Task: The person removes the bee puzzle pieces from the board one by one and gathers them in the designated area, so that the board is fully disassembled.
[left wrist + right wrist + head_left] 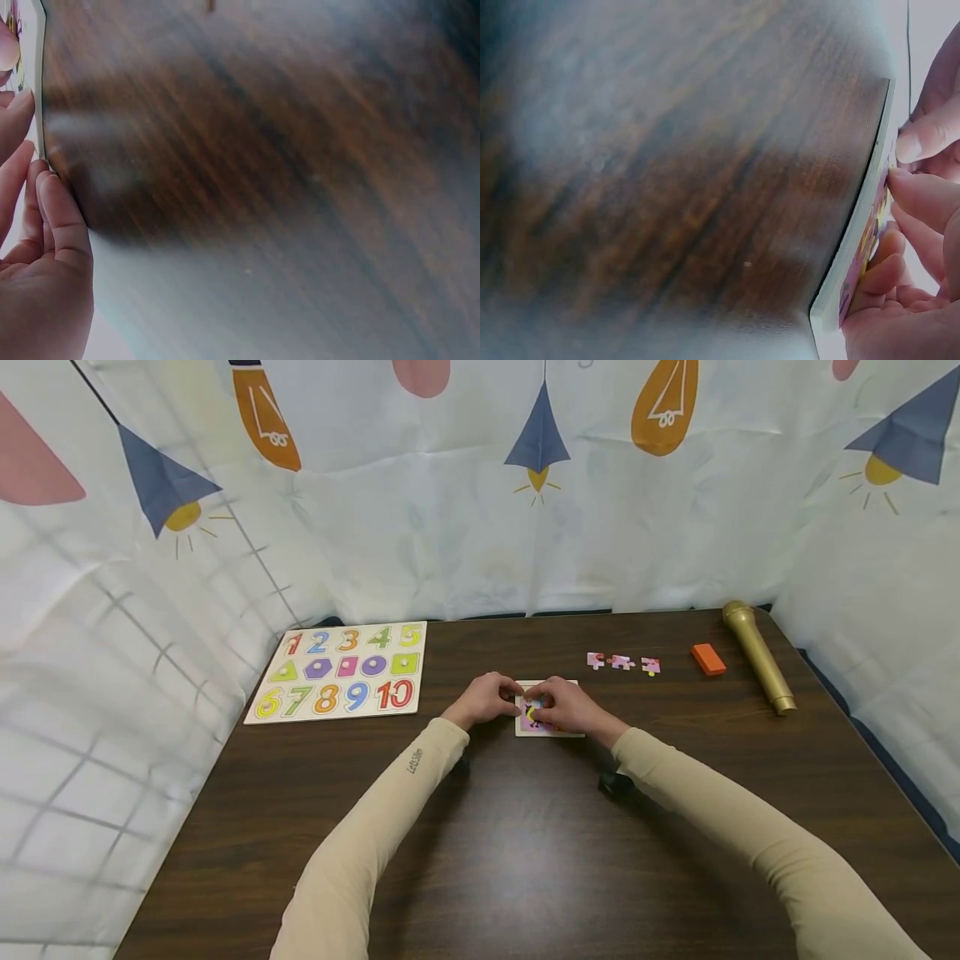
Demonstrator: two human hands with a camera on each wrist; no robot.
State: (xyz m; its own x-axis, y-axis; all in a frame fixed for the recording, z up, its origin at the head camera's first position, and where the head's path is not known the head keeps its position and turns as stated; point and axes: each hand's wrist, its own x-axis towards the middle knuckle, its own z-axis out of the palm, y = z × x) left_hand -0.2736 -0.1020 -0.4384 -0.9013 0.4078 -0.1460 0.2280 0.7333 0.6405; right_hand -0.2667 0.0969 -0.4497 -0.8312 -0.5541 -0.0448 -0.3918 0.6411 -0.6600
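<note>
A small puzzle board [551,732] with a pale frame and a pink picture lies flat on the table. My left hand [486,700] holds its left edge, the thumb and fingertips close around the frame. Over the board my right hand [572,706] is bent, its thumb and index fingertip apart on the picture [531,717]. In the right wrist view the curled fingers of the right hand [922,262] rest along the picture; I cannot tell whether they grip a piece. The left wrist view shows the left hand [52,255] with its fingertips at the board's corner.
Three loose jigsaw pieces [621,662] lie in a row behind and right of the board. Farther right are an orange block [708,659] and a gold microphone-shaped tube [760,657]. A number-and-shape board [337,675] lies at the back left. Printed curtains [465,552] enclose the table.
</note>
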